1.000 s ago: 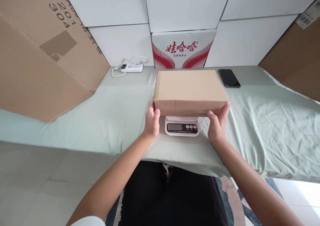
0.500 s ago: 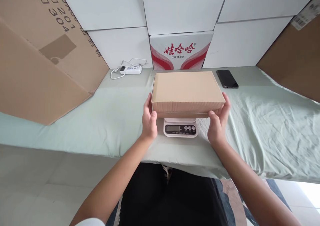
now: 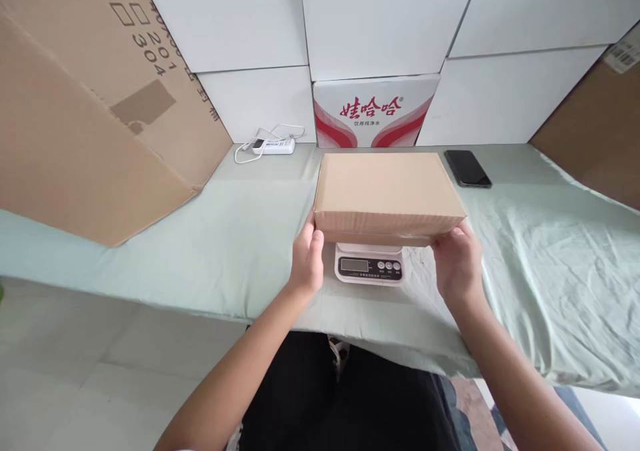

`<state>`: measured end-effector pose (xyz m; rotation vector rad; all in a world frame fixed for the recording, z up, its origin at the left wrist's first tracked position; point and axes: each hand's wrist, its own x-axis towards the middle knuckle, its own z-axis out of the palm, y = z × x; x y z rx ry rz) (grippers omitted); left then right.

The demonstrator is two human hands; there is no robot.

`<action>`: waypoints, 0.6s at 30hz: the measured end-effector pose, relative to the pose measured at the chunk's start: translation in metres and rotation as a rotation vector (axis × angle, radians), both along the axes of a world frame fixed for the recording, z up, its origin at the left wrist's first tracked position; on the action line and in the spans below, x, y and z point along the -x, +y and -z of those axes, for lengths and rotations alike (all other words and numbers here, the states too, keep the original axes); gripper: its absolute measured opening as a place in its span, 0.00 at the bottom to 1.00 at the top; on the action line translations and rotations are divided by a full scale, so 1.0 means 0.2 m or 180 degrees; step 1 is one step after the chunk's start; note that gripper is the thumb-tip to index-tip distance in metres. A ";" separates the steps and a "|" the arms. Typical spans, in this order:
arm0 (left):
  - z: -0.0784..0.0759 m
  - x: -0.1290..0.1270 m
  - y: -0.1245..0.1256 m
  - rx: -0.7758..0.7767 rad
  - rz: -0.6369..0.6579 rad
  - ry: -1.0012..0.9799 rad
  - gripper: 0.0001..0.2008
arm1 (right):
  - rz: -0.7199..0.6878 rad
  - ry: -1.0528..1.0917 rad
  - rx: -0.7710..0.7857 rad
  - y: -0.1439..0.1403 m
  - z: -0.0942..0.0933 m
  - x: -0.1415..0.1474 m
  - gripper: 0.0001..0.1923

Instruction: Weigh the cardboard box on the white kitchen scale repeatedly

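Observation:
A flat brown cardboard box [image 3: 387, 188] rests over a small white digital scale [image 3: 370, 264] on the table covered in pale green cloth [image 3: 225, 238]. My left hand [image 3: 306, 261] grips the box's near left corner. My right hand [image 3: 457, 264] holds its near right corner from below and the side. The scale's display and buttons show under the box's front edge; its platform is hidden by the box.
A black phone [image 3: 467, 168] lies behind the box at the right. A white power strip [image 3: 273, 146] with its cable sits at the back left. A large brown carton [image 3: 90, 111] leans at the left, another [image 3: 595, 138] at the right. A red-and-white printed box [image 3: 375, 111] stands against the white wall.
The view has shifted slightly. My right hand has slid from the box's right side toward its near right corner. The box stays over the scale.

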<state>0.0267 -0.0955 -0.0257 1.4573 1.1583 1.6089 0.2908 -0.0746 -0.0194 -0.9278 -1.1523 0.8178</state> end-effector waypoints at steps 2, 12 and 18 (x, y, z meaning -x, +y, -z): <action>-0.01 0.01 -0.05 0.0071 -0.0019 -0.0025 0.31 | -0.0212 0.0367 0.0314 -0.05 -0.06 0.04 0.11; -0.26 -0.02 0.42 -0.0490 0.0036 -0.0549 0.33 | 0.0064 -0.0111 -0.0561 0.37 -0.24 0.07 0.29; -0.08 -0.08 0.78 0.0233 -0.0133 -0.0803 0.33 | 0.0440 -0.0616 -0.0822 0.74 -0.04 0.08 0.43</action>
